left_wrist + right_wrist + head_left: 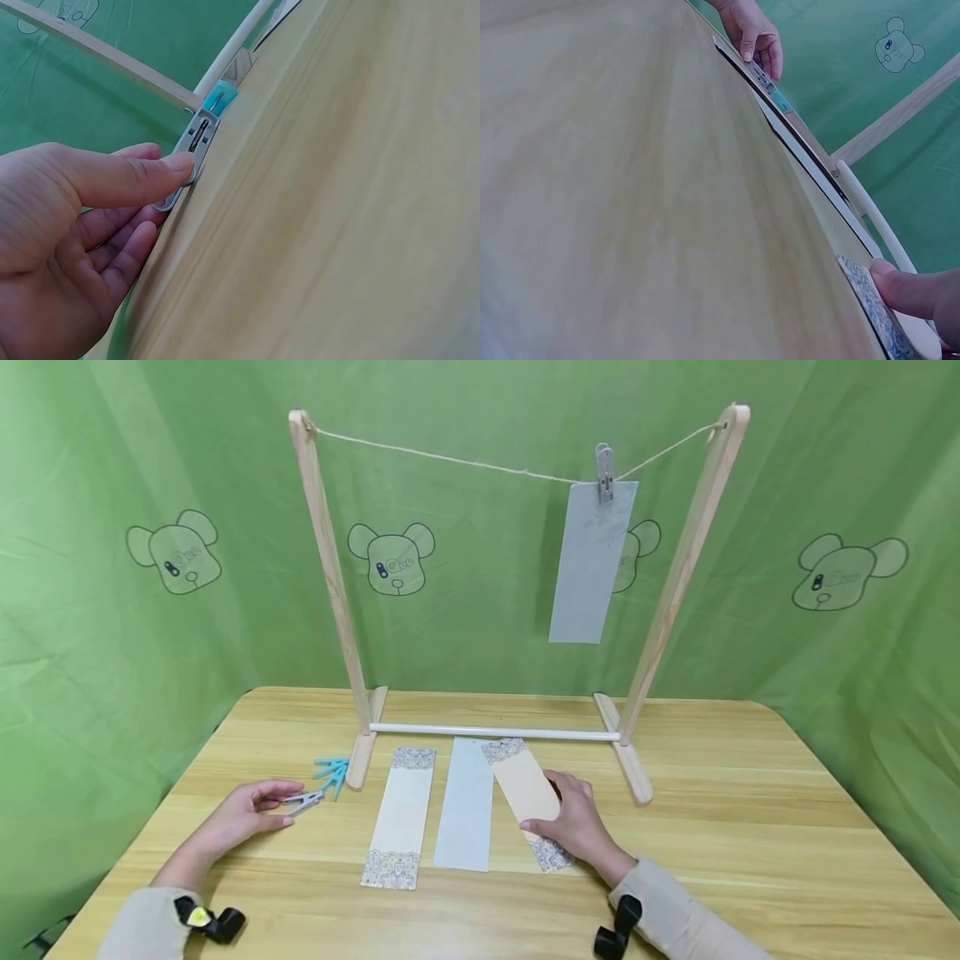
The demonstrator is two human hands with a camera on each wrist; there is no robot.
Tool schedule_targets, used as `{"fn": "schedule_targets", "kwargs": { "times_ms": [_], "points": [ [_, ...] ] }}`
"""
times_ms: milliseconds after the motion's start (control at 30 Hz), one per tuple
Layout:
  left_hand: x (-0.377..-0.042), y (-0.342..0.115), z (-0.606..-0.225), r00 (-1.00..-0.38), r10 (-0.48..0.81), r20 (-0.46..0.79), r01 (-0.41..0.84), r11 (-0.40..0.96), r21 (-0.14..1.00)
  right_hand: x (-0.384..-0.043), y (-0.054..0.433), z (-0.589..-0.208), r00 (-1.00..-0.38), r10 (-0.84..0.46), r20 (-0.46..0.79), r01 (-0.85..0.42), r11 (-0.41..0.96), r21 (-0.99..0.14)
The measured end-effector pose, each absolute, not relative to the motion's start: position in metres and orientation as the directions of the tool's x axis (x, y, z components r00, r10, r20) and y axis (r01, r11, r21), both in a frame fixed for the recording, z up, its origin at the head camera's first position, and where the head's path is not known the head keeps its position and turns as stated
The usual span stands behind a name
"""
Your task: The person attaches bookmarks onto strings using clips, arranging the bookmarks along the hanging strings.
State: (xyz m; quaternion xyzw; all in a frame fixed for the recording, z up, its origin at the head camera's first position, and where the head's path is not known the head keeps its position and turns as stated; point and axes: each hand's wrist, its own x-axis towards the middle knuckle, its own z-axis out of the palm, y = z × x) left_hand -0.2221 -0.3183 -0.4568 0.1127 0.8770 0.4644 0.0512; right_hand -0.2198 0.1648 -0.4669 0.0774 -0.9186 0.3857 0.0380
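Note:
Thumb and fingers of my left hand (251, 810) pinch a grey clothespin (303, 801) at the table's left; the left wrist view shows the thumb on that clothespin (196, 142). Just beyond it lie turquoise clothespins (333, 770). My right hand (576, 818) grips a cream card with blue lace-patterned ends (525, 785) by its long edges, thumb at the left. The card slants on or just above the table; I cannot tell which. To its left lie a plain pale blue-grey card (463, 814) and another cream lace-patterned card (401, 810).
A wooden stand (330, 560) with a white crossbar (487, 732) rises at the back. From its sagging string (450, 460) hangs a grey card (592, 568), held by a grey clothespin (604, 472). Green cloth (480, 643) surrounds the wooden table (750, 827).

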Motion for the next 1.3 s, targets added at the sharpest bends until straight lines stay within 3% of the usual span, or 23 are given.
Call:
{"fn": "schedule_targets", "kwargs": {
  "times_ms": [400,567,900,1067,1300],
  "points": [
    [-0.222,-0.316,-0.456,-0.975,0.213,0.055,0.181,0.637,0.749,-0.222,0.167,-0.461,-0.984,-0.087,0.155,-0.173,0.677,-0.716],
    [-0.221,-0.316,-0.454,-0.98,0.185,0.069,0.177,0.664,0.727,-0.227,0.176,-0.458,-0.99,-0.066,0.123,-0.138,0.604,-0.785],
    [-0.222,-0.318,-0.443,-0.989,0.142,0.039,0.116,0.584,0.804,-0.23,0.204,-0.447,-0.997,-0.051,-0.059,0.031,0.428,-0.903],
    [-0.223,-0.308,-0.426,-0.996,0.083,0.047,0.082,0.51,0.856,-0.228,0.209,-0.436,-0.993,-0.082,-0.086,0.06,0.28,-0.958],
    [-0.233,-0.285,-0.41,-0.995,0.092,0.031,0.063,0.381,0.923,-0.235,0.204,-0.423,-0.996,-0.056,-0.065,0.053,0.197,-0.979]
  ]
}}
